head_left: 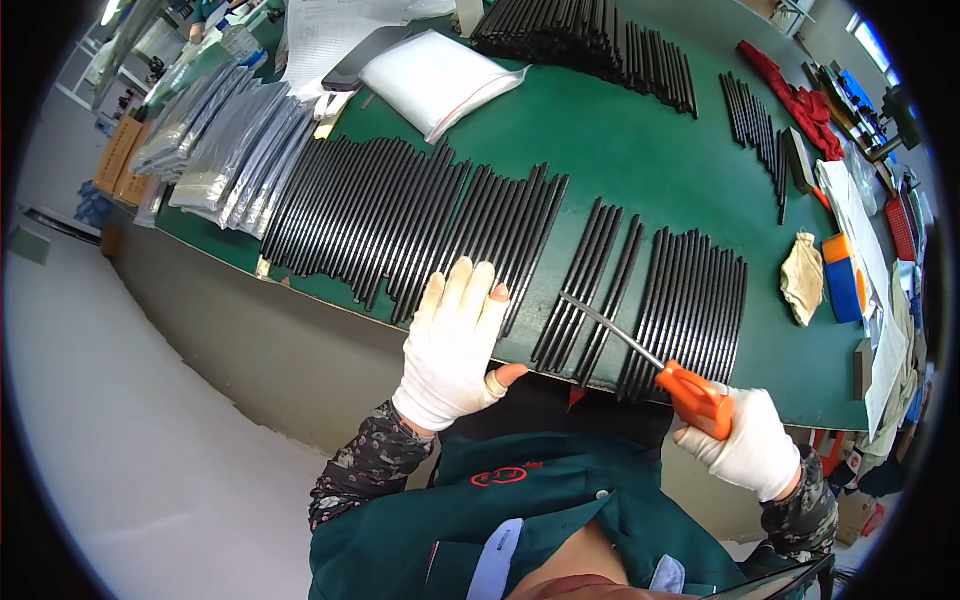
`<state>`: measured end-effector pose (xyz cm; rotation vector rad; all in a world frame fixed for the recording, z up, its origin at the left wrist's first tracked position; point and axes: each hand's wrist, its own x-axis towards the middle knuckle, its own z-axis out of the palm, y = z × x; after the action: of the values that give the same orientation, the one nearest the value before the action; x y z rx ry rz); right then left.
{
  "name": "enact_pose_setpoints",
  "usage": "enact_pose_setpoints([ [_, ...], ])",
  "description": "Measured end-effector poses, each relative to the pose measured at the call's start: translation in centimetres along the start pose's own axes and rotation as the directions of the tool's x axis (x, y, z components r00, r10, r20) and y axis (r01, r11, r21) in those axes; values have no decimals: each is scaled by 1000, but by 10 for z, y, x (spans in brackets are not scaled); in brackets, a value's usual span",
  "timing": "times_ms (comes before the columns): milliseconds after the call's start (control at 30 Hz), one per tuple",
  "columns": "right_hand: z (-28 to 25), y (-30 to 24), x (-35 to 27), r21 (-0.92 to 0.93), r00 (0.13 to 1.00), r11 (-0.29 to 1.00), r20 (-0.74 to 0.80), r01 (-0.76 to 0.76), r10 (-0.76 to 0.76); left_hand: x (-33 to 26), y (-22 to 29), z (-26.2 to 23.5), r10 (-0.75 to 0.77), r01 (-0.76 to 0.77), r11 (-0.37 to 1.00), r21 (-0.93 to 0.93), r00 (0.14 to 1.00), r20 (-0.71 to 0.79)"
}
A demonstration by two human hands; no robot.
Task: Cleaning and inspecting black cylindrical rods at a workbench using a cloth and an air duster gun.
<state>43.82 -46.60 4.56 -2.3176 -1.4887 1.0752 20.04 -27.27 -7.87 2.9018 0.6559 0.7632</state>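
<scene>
My left hand [452, 335], in a white glove with bare thumb and index tips, lies flat with fingers stretched over the near ends of a row of black rods [505, 225]. My right hand [745, 445], also gloved, is closed around the orange handle of a screwdriver [697, 400]. Its metal shaft points up and left across a small group of black rods [588, 270], the tip over the leftmost ones. Right of these, another row of rods [690, 300] passes under the shaft near the handle. A wider row of rods [370, 210] spreads to the left.
Bagged packs [240, 150] are stacked at the left beside a white plastic pouch [435, 80] and a dark phone [365, 60]. More black rods [560, 35] lie at the far side. A cloth [802, 280], a blue-orange block [845, 280] and a red cloth [800, 105] are on the right.
</scene>
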Motion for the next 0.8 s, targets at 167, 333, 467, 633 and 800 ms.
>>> enact_pose_setpoints([
  [167,-1,0,4,123,999,992,7,-35,34,1,1,0,0,0,1000,-7,1000,-7],
  [333,1,7,-2,206,998,977,25,-60,56,-1,2,-1,17,-17,1000,17,1000,17],
  [467,5,21,-25,684,994,728,-52,-37,100,-7,0,-2,-12,11,1000,14,999,31],
  [633,23,70,-79,817,927,574,-251,49,277,-3,1,-1,17,-17,1000,16,1000,9],
  [800,68,174,-123,783,665,510,-596,357,450,2,-2,0,33,-34,996,78,999,17],
])
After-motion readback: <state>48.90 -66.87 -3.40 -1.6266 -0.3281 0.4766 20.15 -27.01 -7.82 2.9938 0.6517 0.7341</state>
